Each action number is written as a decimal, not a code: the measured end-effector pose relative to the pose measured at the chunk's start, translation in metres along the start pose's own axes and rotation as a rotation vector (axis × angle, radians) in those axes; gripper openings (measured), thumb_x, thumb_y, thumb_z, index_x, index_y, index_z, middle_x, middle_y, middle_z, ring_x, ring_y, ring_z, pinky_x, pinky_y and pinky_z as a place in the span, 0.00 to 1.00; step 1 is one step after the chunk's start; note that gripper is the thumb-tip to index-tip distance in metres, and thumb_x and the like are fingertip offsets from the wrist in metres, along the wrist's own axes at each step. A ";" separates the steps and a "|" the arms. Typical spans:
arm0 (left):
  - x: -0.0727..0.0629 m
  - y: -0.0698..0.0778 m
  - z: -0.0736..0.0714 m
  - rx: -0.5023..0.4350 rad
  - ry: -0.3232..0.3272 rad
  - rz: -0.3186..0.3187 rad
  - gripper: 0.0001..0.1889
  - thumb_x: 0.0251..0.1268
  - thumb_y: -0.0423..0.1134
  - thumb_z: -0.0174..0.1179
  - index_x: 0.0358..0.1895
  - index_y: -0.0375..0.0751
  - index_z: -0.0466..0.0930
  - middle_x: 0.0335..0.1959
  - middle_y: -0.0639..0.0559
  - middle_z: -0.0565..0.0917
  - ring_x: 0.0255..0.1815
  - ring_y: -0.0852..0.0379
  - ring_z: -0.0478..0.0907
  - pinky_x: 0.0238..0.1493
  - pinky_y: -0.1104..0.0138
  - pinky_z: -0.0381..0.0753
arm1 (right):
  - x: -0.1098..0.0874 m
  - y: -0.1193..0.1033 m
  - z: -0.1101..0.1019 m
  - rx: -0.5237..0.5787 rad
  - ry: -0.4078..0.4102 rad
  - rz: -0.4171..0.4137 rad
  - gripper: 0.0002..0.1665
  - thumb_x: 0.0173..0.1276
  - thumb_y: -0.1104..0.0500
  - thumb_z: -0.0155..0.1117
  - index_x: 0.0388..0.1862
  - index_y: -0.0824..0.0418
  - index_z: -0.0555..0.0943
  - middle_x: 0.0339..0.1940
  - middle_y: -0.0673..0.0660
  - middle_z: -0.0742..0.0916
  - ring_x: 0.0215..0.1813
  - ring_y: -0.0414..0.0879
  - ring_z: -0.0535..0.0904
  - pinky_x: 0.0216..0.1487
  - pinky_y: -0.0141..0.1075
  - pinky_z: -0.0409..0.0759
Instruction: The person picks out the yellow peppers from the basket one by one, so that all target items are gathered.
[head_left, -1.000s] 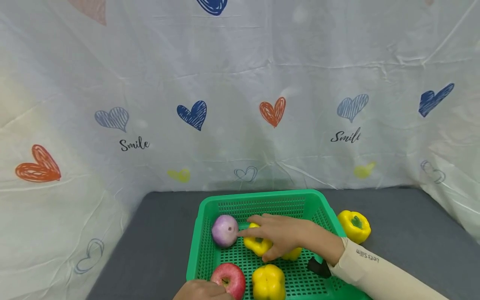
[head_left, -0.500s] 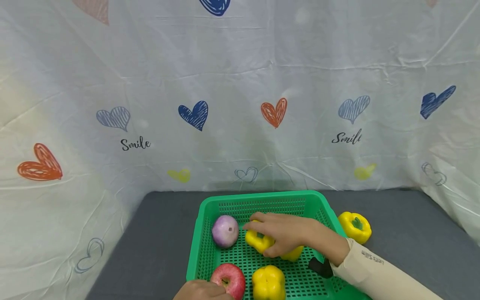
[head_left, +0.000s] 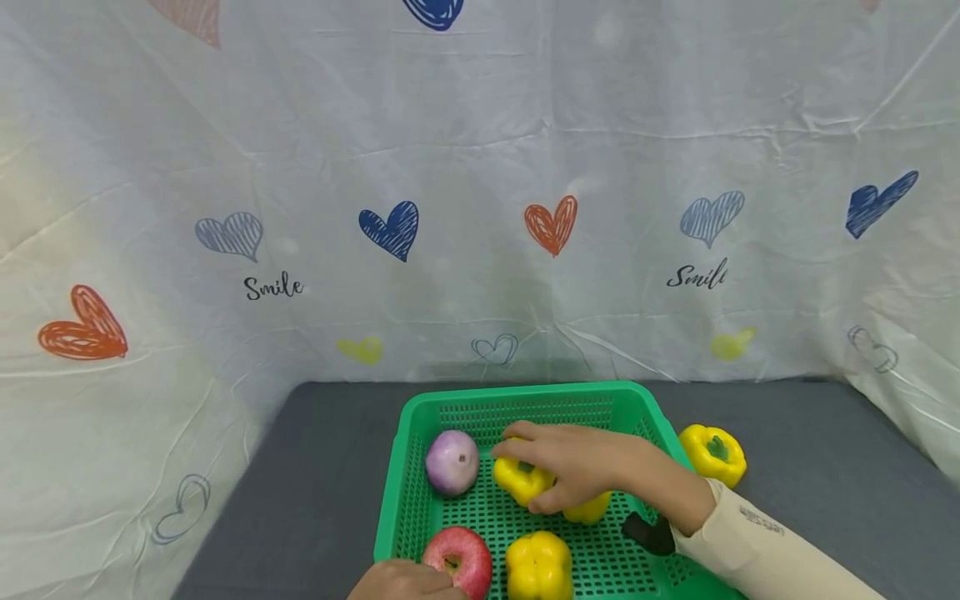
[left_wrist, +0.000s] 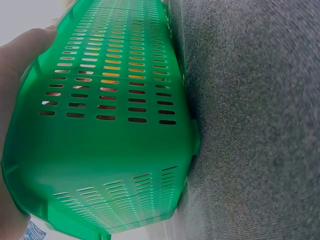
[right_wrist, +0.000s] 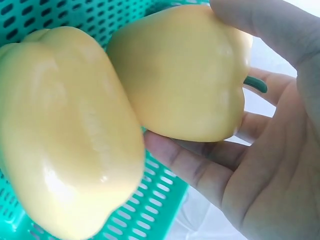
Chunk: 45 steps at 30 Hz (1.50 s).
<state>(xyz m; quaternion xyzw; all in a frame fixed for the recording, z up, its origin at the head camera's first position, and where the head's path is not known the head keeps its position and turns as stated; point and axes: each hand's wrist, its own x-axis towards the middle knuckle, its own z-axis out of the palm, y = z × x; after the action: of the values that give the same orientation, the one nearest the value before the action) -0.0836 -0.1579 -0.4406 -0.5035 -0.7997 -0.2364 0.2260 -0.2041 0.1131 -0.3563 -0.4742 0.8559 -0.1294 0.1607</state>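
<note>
My right hand (head_left: pixel 573 458) reaches down into the green basket (head_left: pixel 525 391) and grips a yellow bell pepper (head_left: pixel 516 481) from above. In the right wrist view, thumb and fingers lie around that pepper's stem end, its green stem toward the palm. A second yellow bell pepper (right_wrist: pixel 70 135) lies right against it, partly under my hand in the head view. My left hand (head_left: pixel 407 582) holds the basket's near left rim, beside a red apple (head_left: pixel 459 560). In the left wrist view, the left thumb (left_wrist: pixel 37 42) rests over the rim and the basket's perforated wall shows.
A round purple-and-white vegetable (head_left: pixel 452 462) sits in the basket's back left. Another yellow bell pepper (head_left: pixel 538 567) stands at its front. Outside, right of the basket, one more yellow bell pepper (head_left: pixel 712 455) lies on the dark grey tabletop (head_left: pixel 300 483). A heart-printed sheet (head_left: pixel 465 292) hangs behind.
My right hand's fingers have drawn in around the pepper, away from the purple vegetable. Hand and pepper have shifted slightly right. My left hand stays at the rim.
</note>
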 end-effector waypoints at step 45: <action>-0.001 0.002 0.000 0.014 0.005 -0.006 0.12 0.76 0.45 0.59 0.29 0.62 0.73 0.20 0.68 0.60 0.22 0.75 0.52 0.24 0.80 0.49 | -0.073 0.001 -0.022 0.002 0.226 -0.012 0.37 0.69 0.49 0.69 0.74 0.50 0.68 0.70 0.48 0.71 0.58 0.41 0.76 0.53 0.41 0.80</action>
<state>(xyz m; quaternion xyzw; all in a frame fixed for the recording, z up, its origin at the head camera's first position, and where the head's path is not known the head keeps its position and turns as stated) -0.0813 -0.1578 -0.4407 -0.4988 -0.8023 -0.2329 0.2306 -0.1776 0.1773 -0.3253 -0.4616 0.8656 -0.1837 0.0629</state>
